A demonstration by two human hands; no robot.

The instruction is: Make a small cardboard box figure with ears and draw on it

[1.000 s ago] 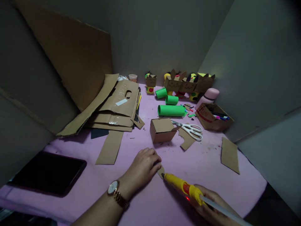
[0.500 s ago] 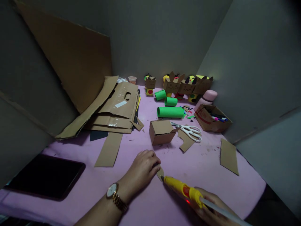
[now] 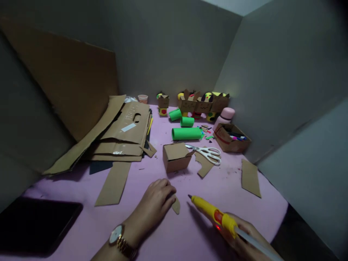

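My left hand (image 3: pixel 160 195), wearing a gold watch (image 3: pixel 116 235), has its fingers closed on a small cut piece of cardboard (image 3: pixel 176 206) at the table's near middle. Part of the piece is hidden under the fingers. A yellow glue gun (image 3: pixel 212 212) is gripped in my right hand (image 3: pixel 244 232), its red light lit and a glue stick (image 3: pixel 255 243) poking out of the back. The gun's dark nozzle points up and left, apart from the cardboard piece. Just beyond my left hand sits a small cardboard box (image 3: pixel 177 157).
White-handled scissors (image 3: pixel 209 154) lie on a cardboard scrap behind the box. Green paper tubes (image 3: pixel 187 133) and decorated figures (image 3: pixel 190 104) stand farther back. Stacked cardboard (image 3: pixel 127 127) and a dark tablet (image 3: pixel 40 224) are left; a pen box (image 3: pixel 231 139) and pink bottle (image 3: pixel 225 116) are right.
The glue gun's nozzle has come away from the cardboard piece and is now to its right. My left hand still holds the piece. The whole view has shifted a little.
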